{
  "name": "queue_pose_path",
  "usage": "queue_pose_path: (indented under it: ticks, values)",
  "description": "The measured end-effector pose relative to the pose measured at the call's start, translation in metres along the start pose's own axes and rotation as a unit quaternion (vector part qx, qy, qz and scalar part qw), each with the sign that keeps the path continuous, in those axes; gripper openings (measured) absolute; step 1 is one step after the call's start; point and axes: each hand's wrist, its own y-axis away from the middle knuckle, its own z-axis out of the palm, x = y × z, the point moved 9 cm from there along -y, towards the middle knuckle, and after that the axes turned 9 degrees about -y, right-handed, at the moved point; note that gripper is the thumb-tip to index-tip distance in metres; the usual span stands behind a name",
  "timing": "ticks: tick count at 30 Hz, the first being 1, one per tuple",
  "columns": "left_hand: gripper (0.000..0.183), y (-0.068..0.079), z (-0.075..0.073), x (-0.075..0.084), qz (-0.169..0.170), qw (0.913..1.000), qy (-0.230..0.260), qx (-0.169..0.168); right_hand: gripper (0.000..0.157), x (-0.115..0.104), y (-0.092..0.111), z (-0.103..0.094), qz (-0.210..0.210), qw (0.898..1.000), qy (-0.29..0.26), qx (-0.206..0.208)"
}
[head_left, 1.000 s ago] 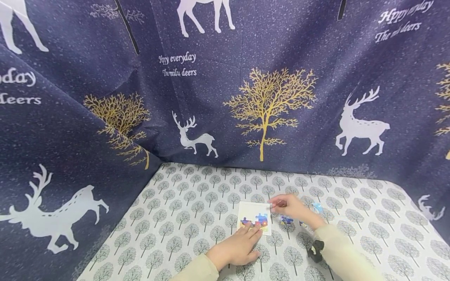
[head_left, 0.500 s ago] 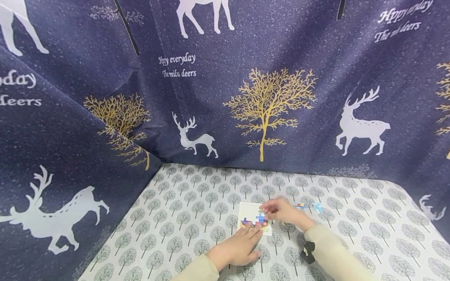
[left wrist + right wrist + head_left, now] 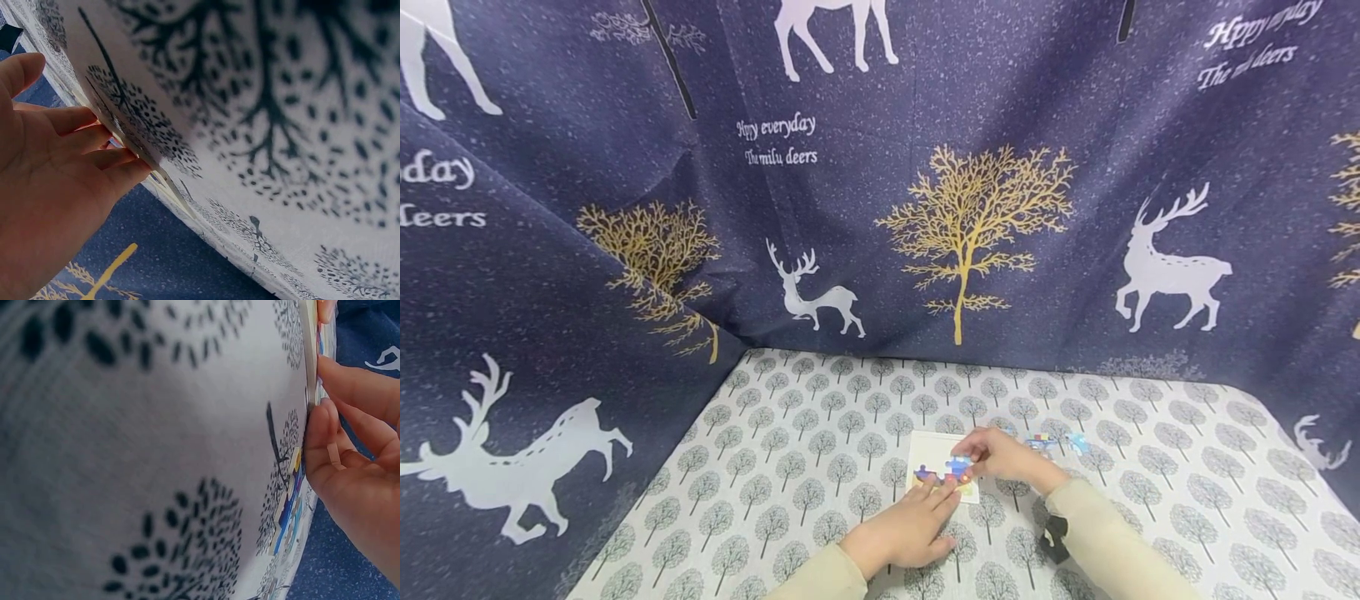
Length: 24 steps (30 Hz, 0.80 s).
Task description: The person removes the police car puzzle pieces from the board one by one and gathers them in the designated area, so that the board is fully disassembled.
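A small square puzzle board (image 3: 928, 444) with a pale frame lies on the cloth, with train-picture pieces in its lower half. My left hand (image 3: 910, 527) rests flat on its lower edge, fingers straight, fingertips covering part of the picture. The left wrist view has this hand (image 3: 69, 156) side-on, fingertips pressing the board. At the board's right side, my right hand (image 3: 1006, 457) curls thumb and index finger at a blue puzzle piece (image 3: 957, 463), partly covered by the fingers. In the right wrist view, the right hand (image 3: 359, 425) has thumb and index fingertips close together at the board's edge (image 3: 311, 356).
Loose puzzle pieces (image 3: 1077, 442) lie on the cloth beyond my right wrist, and colourful pieces (image 3: 286, 506) show beside the thumb in the right wrist view. A tree-print cloth (image 3: 820, 500) covers the table. Dark blue deer-print fabric (image 3: 880, 208) hangs behind it.
My right hand has moved left from the board's upper right corner, then slightly down, onto the blue piece. Loose pieces behind the wrist have come into sight. The left hand has stayed put.
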Motion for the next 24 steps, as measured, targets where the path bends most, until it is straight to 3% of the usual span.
queue_pose_path:
  ticks: [2, 9, 12, 24]
  values:
    - [0.064, 0.0, 0.001, -0.001, 0.0, 1.0, 0.0, -0.001, 0.032, -0.001, 0.0, 0.0, -0.011, 1.0, -0.001, 0.0]
    - [0.065, -0.001, 0.005, -0.001, -0.005, 1.0, -0.004, -0.004, 0.034, 0.013, -0.003, 0.002, 0.057, 0.998, -0.002, 0.012]
    - [0.064, 0.0, 0.005, -0.001, -0.005, 1.0, -0.003, -0.003, 0.035, 0.012, -0.003, 0.002, 0.063, 0.998, -0.01, 0.014]
    - [0.064, 0.0, 0.003, -0.001, -0.002, 1.0, -0.005, -0.001, 0.02, 0.007, -0.002, -0.003, 0.04, 0.998, -0.027, 0.026]
